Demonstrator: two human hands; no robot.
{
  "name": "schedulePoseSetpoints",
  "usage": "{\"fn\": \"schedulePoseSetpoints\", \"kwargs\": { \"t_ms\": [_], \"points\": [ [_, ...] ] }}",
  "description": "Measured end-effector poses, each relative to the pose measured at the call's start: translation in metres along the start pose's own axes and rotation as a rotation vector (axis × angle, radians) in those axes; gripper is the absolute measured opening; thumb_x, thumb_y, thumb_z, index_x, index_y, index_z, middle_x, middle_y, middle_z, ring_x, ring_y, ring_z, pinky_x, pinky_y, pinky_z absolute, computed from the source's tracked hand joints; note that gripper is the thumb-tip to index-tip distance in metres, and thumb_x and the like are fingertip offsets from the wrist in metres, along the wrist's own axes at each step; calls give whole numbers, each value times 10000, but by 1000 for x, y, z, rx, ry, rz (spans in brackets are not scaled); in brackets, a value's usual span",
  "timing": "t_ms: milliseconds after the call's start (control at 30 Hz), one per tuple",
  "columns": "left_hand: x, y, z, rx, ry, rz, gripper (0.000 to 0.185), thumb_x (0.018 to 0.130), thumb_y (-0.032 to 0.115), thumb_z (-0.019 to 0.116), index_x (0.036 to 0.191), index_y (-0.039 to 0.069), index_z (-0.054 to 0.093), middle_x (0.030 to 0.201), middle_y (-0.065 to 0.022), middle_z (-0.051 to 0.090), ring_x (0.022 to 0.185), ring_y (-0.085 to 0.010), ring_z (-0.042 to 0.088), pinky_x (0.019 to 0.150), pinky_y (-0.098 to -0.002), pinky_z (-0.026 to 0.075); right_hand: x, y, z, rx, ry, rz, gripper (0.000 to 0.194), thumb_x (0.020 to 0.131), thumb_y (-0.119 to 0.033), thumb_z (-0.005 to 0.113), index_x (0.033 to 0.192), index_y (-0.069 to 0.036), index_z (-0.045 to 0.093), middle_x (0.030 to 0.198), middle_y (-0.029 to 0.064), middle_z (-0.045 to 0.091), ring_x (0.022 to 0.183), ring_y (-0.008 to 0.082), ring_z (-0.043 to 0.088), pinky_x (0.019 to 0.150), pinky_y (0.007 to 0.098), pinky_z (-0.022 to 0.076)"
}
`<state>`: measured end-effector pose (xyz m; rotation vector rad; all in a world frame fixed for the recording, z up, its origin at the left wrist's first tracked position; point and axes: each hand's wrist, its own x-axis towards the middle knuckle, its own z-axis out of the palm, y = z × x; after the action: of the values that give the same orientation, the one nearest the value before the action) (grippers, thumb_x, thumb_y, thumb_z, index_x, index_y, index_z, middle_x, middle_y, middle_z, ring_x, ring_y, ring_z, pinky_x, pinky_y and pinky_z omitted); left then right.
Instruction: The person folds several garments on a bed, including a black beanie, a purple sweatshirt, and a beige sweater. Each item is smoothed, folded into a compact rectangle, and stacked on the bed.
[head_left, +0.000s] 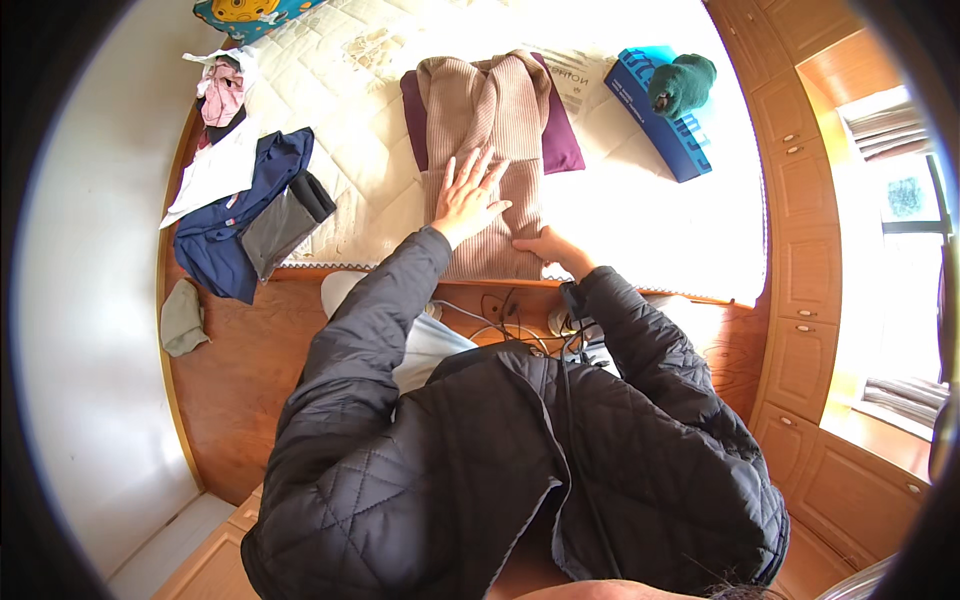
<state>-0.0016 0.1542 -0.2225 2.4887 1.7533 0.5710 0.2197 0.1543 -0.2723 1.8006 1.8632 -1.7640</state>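
Note:
A light brown ribbed garment (480, 112) lies folded long and narrow on the mattress, its near end at the mattress's front edge. Under its far part, a purple cloth (561, 139) sticks out on both sides. My left hand (471, 196) rests flat on the middle of the ribbed garment with its fingers spread. At the garment's near right edge is my right hand (553, 247), thumb on top of the fabric; its other fingers are partly hidden, so whether they grip the edge is unclear.
Right of the garment, a green rolled textile (682, 85) sits on a blue box (660, 127). To the left lie navy clothing (217, 251), a dark packet in clear plastic (281, 229), white and pink clothes (223, 94) and a grey-green cloth (182, 319). Cables (517, 324) hang below the mattress edge.

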Motion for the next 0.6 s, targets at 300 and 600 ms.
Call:
{"fn": "schedulePoseSetpoints", "kwargs": {
  "t_ms": [300,600],
  "points": [
    [1,-16,40,-35,-60,-84,704,891,497,584,1490,259,301,1581,-65,173,1456,-285,164,1160,-555,125,88,-2,-108,7,642,-205,496,854,-495,671,789,-4,695,635,102,681,560,160,664,512,283,522],
    [3,-20,49,-67,-3,-80,695,872,522,614,1465,269,355,1546,-73,267,1433,-305,226,1155,-561,149,167,-112,-166,-147,643,-31,456,739,-442,718,721,13,701,655,125,680,621,222,678,600,361,528]
  ]
}}
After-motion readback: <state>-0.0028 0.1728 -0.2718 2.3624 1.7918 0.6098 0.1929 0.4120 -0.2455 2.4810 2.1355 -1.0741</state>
